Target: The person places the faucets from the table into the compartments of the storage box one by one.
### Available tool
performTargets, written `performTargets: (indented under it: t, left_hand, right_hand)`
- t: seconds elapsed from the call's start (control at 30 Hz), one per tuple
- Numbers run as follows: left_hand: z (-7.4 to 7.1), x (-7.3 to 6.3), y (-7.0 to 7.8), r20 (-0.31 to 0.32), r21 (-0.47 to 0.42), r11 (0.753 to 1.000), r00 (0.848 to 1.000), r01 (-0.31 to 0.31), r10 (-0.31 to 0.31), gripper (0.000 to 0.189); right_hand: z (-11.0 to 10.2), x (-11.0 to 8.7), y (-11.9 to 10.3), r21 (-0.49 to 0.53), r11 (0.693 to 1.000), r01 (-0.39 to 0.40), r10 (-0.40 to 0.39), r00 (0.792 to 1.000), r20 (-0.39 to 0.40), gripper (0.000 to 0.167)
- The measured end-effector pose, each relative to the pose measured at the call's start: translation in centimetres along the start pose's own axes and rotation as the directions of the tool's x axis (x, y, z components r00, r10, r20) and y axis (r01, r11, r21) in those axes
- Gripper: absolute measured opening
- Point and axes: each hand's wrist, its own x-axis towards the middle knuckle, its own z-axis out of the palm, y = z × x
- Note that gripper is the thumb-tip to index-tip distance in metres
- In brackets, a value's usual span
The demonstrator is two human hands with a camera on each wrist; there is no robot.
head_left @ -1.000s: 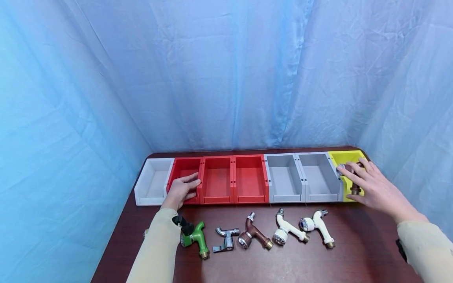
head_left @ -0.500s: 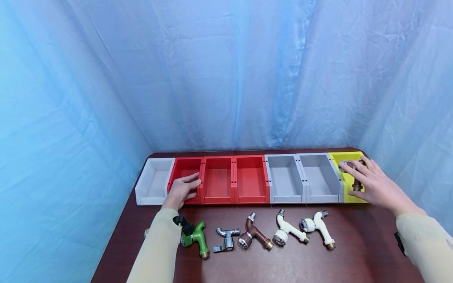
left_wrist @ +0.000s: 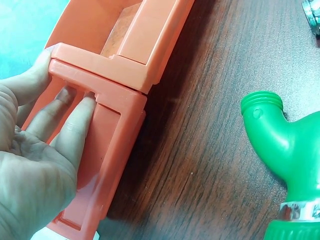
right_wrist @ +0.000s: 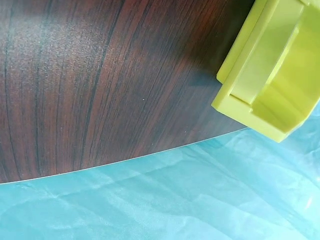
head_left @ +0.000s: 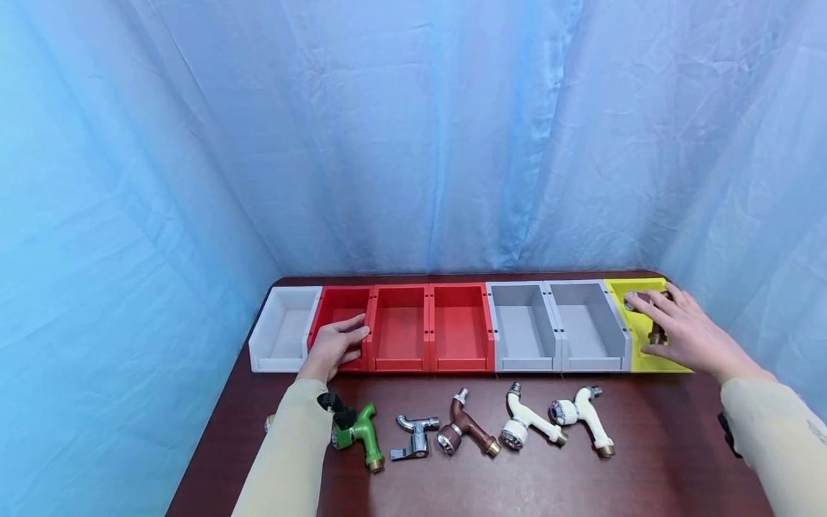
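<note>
At the far right in the head view, my right hand (head_left: pixel 691 330) grips a brown faucet (head_left: pixel 657 334) within the yellow bin (head_left: pixel 660 365). Its fingers cover much of the faucet body; the round handle and brass end show. My left hand (head_left: pixel 332 349) reaches into the leftmost red bin (head_left: pixel 342 296), its fairly straight fingertips touching the bin's right wall. In the left wrist view, fingers (left_wrist: pixel 75 127) lie against that wall's inner side, with another digit up at the rim. The right wrist view shows the yellow bin's front corner (right_wrist: pixel 255 112), without hand or faucet.
Between the hands stand two more red bins (head_left: pixel 398 365) and two grey bins (head_left: pixel 531 363), with a white bin (head_left: pixel 279 365) at far left. In front lie a green faucet (head_left: pixel 367 439), chrome faucet (head_left: pixel 418 438), brown faucet (head_left: pixel 472 427) and two white faucets (head_left: pixel 533 418).
My right hand has lowered the brown faucet a little further into the yellow bin. My left hand stays at the red bin, and the faucets on the table have not moved.
</note>
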Motion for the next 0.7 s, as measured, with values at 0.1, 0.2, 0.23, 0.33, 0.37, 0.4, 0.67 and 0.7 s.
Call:
performTargets:
  t: [0.1, 0.2, 0.23, 0.33, 0.37, 0.4, 0.67, 0.7]
  left_hand:
    - [0.0, 0.1, 0.0, 0.0, -0.002, 1.0, 1.0, -0.001, 0.001, 0.06]
    - [0.0, 0.1, 0.0, -0.001, -0.002, 1.0, 1.0, 0.0, 0.0, 0.06]
    - [0.0, 0.1, 0.0, -0.002, -0.001, 1.0, 1.0, 0.0, 0.0, 0.06]
    - [0.0, 0.0, 0.0, -0.004, -0.006, 1.0, 1.0, 0.0, 0.0, 0.06]
    - [0.0, 0.0, 0.0, -0.005, -0.008, 1.0, 1.0, 0.0, 0.0, 0.06]
    - [0.0, 0.0, 0.0, -0.006, -0.008, 1.0, 1.0, 0.0, 0.0, 0.06]
    - [0.1, -0.1, -0.1, -0.009, 0.003, 1.0, 1.0, -0.009, 0.009, 0.063]
    - [0.0, -0.1, -0.1, -0.009, 0.003, 1.0, 1.0, -0.01, 0.01, 0.063]
  right_hand:
    - [0.1, 0.0, 0.3, 0.01, 1.0, -0.012, 0.012, 1.0, 0.012, 0.109]
    - [0.3, 0.0, 0.6, 0.016, 1.0, -0.017, 0.017, 1.0, 0.021, 0.109]
    - [0.4, 0.0, 0.7, 0.016, 1.0, -0.018, 0.017, 0.999, 0.027, 0.11]
    - [0.6, 0.0, 0.9, 0.016, 1.0, -0.026, 0.025, 0.998, 0.049, 0.113]
    - [0.7, 0.0, 1.0, 0.014, 0.999, -0.03, 0.029, 0.998, 0.058, 0.114]
    - [0.8, 0.0, 1.1, 0.013, 0.999, -0.037, 0.036, 0.997, 0.07, 0.115]
    - [1.1, 0.1, 1.5, 0.039, 0.992, -0.12, 0.112, 0.981, 0.157, 0.114]
    - [1.1, 0.1, 1.6, 0.045, 0.99, -0.13, 0.121, 0.978, 0.167, 0.113]
